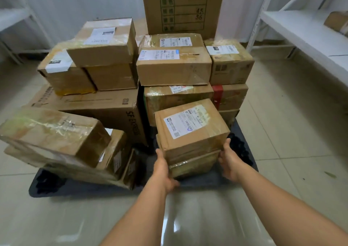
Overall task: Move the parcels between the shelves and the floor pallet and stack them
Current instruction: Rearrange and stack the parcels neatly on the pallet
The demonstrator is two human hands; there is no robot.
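Both forearms reach in from the bottom edge toward the dark floor pallet (pixel 248 162). Left hand (pixel 164 172) lies flat against the left face of the lower parcel (pixel 194 165), fingers straight, thumb side up; its fingertips are hidden near the bottom edge. Right hand (pixel 228 162) stands at the right side of the same 2-box stack, fingers extended and relaxed, touching or just off the cardboard; cannot tell which. Labelled parcel (pixel 190 127) sits on top of the lower one, slightly rotated, label facing up. Stack is at the pallet's front edge, directly between the 2 hands, in front of the larger pile of parcels (pixel 173 64). Long axis of the top box runs roughly away from the camera, so the palms bracket its long sides. Judgement: left hand is the more engaged; right must close inward before any lift or squaring. White shelves (pixel 301 29) stand to the right.
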